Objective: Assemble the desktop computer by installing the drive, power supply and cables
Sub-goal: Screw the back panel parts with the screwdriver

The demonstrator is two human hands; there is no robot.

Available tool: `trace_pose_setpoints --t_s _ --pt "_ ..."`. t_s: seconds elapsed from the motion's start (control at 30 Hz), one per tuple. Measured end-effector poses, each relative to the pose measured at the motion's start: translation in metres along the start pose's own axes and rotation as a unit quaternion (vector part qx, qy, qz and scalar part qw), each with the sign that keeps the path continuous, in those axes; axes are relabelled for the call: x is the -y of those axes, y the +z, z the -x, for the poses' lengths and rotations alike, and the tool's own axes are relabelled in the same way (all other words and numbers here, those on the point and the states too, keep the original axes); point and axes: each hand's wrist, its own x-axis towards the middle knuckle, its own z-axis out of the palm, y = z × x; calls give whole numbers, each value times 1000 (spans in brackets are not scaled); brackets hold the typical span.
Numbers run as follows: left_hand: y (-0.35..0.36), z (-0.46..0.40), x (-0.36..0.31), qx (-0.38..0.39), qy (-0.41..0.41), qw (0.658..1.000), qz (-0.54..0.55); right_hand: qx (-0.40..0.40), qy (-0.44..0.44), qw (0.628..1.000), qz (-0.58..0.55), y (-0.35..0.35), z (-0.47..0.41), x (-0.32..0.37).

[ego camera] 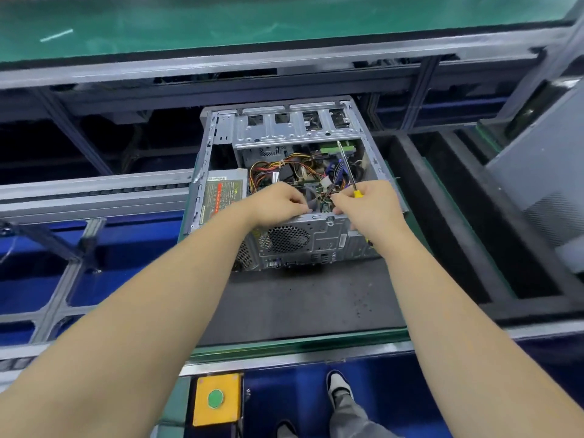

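Sits open-side-up on the dark rubbery conveyor pallet point(300, 298), toward its far edge: bare sheet-metal PC case point(286, 172), handy for reaching in. Boxy power supply point(225, 193) already tucked in the case's left corner, tangle of colored cables point(284, 169) mid-case. Right hand point(368, 205) curled around a yellow-handled screwdriver point(347, 169), shaft poking up out of the way. Left hand point(278, 203) curled, pinching something small at the near rim, can't tell what.

Grey perforated case point(286, 238), yellow-handled screwdriver point(347, 172), orange-yellow-red cables point(268, 169), green-buttoned yellow box point(216, 399)
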Motion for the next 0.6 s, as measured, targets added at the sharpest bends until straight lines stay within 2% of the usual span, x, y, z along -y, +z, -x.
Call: trace_pose_setpoints --t_s 0.2,0.3,0.4,0.5,0.6 --pt "-16 2 2 42 -60 995 64 19 17 998 -50 3 12 0" --pt "-15 -1 3 10 -84 991 103 17 20 998 -64 6 17 -4" --pt "-15 -4 3 -29 -63 994 88 8 18 997 -78 7 21 -8" --pt "-14 -5 5 -65 -64 986 142 9 16 996 -90 7 24 -11" --pt "-14 -3 6 -54 -47 988 140 7 13 995 -104 9 26 -13"
